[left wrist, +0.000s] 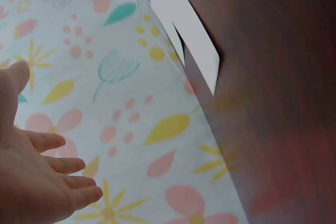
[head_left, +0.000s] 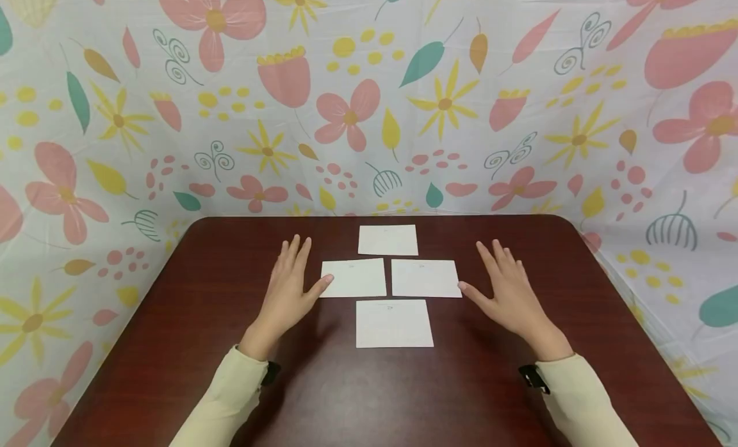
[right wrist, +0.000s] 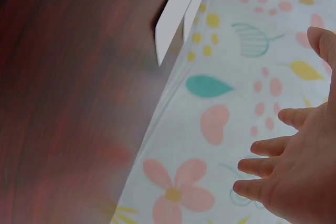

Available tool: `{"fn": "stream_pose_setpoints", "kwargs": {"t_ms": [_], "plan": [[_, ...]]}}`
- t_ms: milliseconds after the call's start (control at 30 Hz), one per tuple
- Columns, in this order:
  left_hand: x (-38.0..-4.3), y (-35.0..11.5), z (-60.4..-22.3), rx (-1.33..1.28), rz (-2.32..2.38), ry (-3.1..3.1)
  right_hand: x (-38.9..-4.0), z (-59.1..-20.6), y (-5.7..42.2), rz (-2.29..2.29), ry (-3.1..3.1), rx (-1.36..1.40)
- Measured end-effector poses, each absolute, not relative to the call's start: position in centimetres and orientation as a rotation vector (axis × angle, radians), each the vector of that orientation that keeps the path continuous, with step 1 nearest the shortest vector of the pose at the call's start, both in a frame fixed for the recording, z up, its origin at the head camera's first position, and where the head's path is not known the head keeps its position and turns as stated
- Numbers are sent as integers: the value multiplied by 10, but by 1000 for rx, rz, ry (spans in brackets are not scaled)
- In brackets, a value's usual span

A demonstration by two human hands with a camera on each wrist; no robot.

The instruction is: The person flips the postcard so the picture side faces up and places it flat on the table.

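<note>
Several white paper cards lie flat in a diamond layout: a far card (head_left: 387, 241), a left card (head_left: 353, 279), a right card (head_left: 426, 280) and a near card (head_left: 394, 325). Each bears a tiny mark near its top edge, too small to read. My left hand (head_left: 290, 290), fingers straight and thumb spread, hovers beside the left card, its thumb tip overlapping that card's edge in the head view. Mirroring it, my right hand (head_left: 507, 293) hovers beside the right card with its thumb tip at the card's edge. Both hands hold nothing.
The dark reddish-brown table (head_left: 392, 402) has rounded far corners. Behind it and along its sides hangs a white cloth (head_left: 346, 165) printed with flowers and leaves. Dark bands (head_left: 534, 378) circle both wrists at the pale sleeve cuffs.
</note>
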State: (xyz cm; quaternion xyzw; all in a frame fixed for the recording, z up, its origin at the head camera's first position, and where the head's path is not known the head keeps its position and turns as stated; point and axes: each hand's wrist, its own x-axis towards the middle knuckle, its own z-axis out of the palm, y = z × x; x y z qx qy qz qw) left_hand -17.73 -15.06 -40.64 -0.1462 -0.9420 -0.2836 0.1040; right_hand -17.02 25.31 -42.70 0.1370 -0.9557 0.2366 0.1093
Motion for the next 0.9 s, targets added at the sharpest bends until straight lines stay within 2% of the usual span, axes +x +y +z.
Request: {"fn": "stream_pose_setpoints", "kwargs": {"t_ms": [567,900], "plan": [[-133,-113,-440,-515,-1532,-2823,-134,-447,205,1249,-2895,379],[-119,-99,-448,-361,-2009,-2793,-124,-448,189,1423,-3004,244]]}}
